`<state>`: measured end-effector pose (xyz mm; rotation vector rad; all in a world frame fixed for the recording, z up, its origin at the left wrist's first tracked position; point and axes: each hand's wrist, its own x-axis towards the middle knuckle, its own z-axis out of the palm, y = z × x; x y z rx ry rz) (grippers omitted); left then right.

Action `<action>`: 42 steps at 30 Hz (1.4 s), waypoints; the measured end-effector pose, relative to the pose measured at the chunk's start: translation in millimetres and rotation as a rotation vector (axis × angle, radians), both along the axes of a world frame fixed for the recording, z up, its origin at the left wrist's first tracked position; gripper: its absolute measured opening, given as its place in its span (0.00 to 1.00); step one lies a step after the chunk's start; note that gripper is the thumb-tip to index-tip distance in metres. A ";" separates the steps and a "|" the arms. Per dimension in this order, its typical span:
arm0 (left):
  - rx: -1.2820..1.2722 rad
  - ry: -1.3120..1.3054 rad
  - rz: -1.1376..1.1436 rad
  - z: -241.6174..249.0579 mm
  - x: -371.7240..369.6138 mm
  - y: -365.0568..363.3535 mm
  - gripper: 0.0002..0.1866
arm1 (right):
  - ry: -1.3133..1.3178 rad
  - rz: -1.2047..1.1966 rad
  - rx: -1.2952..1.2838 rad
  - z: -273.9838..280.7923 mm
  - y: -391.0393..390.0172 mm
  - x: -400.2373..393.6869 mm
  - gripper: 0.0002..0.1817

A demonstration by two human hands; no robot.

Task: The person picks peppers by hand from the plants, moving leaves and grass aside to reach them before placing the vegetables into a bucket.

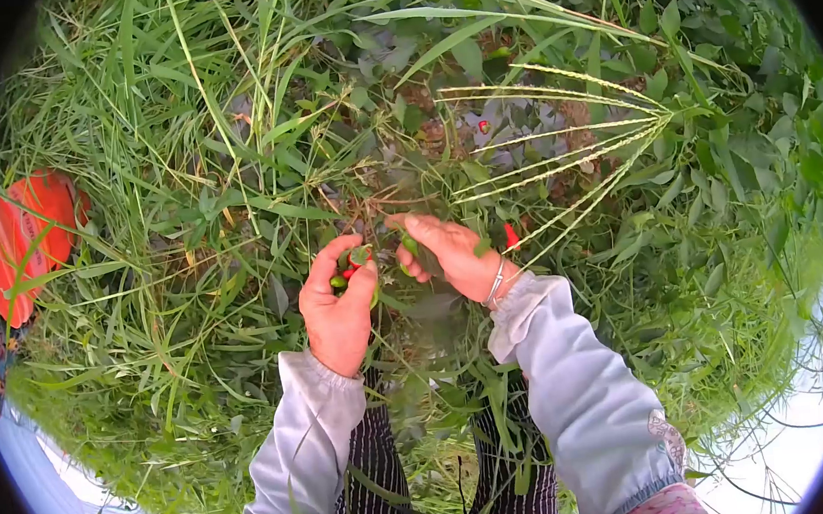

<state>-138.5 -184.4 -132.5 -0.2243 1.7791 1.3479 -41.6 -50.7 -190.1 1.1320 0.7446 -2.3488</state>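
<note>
My left hand (335, 313) is closed around several small peppers (360, 256), green ones with a bit of red among them. Just to its right, my right hand (455, 253) curls its fingers around a green pepper (410, 245); part of that pepper is hidden by the fingers. The two hands are close but apart, low over the plants. A red pepper (511, 235) hangs by my right wrist, beside the bracelet (497, 280). Farther up among the leaves shows another small red spot (483, 126), too small to name surely.
Tall grass (156, 132) grows thickly on the left, and leafy plants (720, 201) fill the right. A spiky grass seed head (567, 131) spreads over the upper right of the hands. An orange-red bag-like thing (28, 242) lies at the far left.
</note>
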 end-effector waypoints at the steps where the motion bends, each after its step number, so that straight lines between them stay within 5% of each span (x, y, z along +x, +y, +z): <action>1: 0.007 -0.021 -0.009 1.4 -0.5 0.2 0.14 | 0.024 -0.020 -0.021 0.5 -2.8 2.6 0.24; 10: 0.020 -0.119 0.033 24.0 -3.5 13.7 0.13 | 0.010 -0.358 -0.214 7.3 -17.5 -3.2 0.12; 12: 0.112 -0.012 0.003 16.6 4.9 20.1 0.13 | 0.042 -0.467 -0.165 12.5 -28.3 -7.5 0.16; 16: -0.106 0.326 -0.117 -7.1 19.1 34.9 0.12 | 0.088 -0.725 -0.199 18.1 -42.3 -15.8 0.20; 18: -0.215 0.705 -0.374 -11.9 26.7 43.5 0.17 | 0.090 -0.838 -0.219 17.5 -47.7 -17.5 0.21; 23: -0.243 0.912 -0.546 -1.1 39.3 53.9 0.19 | 0.189 -0.886 -0.413 0.8 -57.9 -11.1 0.24; 26: -0.394 0.937 -0.685 -6.3 41.8 51.2 0.21 | 0.190 -1.023 -0.793 17.3 -58.8 -11.5 0.26; 27: -0.407 0.928 -0.707 -11.2 41.3 50.2 0.23 | 0.115 -1.713 -1.432 51.4 -55.7 -25.9 0.33; 30: -0.505 0.947 -0.899 -9.4 33.2 48.6 0.31 | 0.172 -1.283 -0.982 27.2 -59.8 -10.7 0.31; 33: -0.499 0.900 -0.935 -5.2 27.7 47.6 0.26 | 0.219 -0.839 -0.547 -10.0 -67.1 7.5 0.28; 36: -0.486 0.948 -0.962 -7.9 32.8 47.2 0.27 | 0.231 -0.669 -0.016 -32.3 -79.1 11.6 0.29; 38: -0.452 0.947 -0.978 -10.2 31.2 43.3 0.28 | 0.240 -0.712 -0.064 -35.0 -82.6 14.5 0.30; 40: -0.421 0.954 -0.979 -8.0 28.8 46.3 0.28 | 0.237 -0.906 -0.497 -5.8 -60.3 9.3 0.30; 42: -0.398 0.956 -1.010 -7.7 28.4 46.6 0.27 | 0.331 -0.951 -0.598 4.0 -48.8 9.0 0.29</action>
